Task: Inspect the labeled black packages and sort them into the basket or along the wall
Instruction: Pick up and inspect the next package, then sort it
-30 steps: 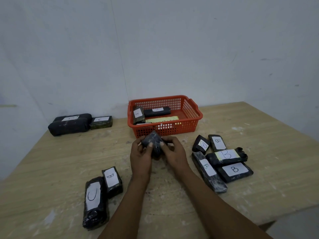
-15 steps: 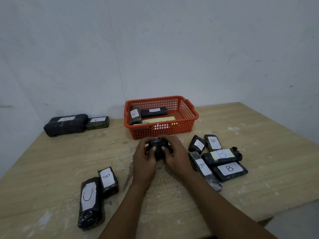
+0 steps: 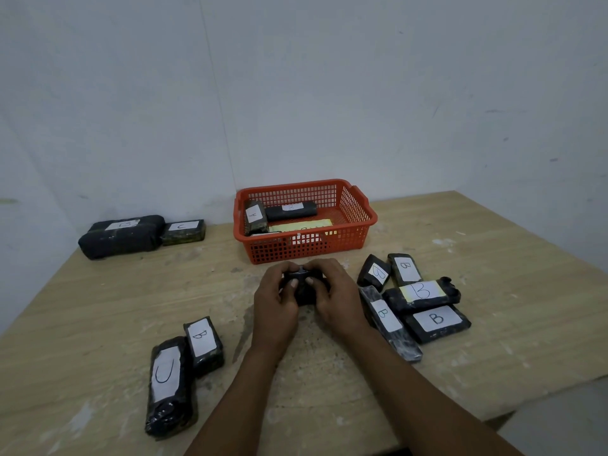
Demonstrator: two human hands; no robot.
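Black and shiny, the small package (image 3: 304, 287) sits between the left hand (image 3: 274, 302) and the right hand (image 3: 335, 299). Both hands curl their fingers round it and hold it just above the table (image 3: 493, 258), in front of the orange basket (image 3: 358, 222). No white label shows on it; the hands hide most of it.

To do this step well, I think the hands should turn the package slowly until the label faces up. Then the letter can be read. The grip should be soft, so the wrap does not tear.

The basket is just beyond the fingertips. It already holds a package marked A (image 3: 255, 217). Two more packages (image 3: 131, 235) lie by the wall (image 3: 98, 126), far off to the left. A pile marked B (image 3: 424, 297) lies just beside the right hand.
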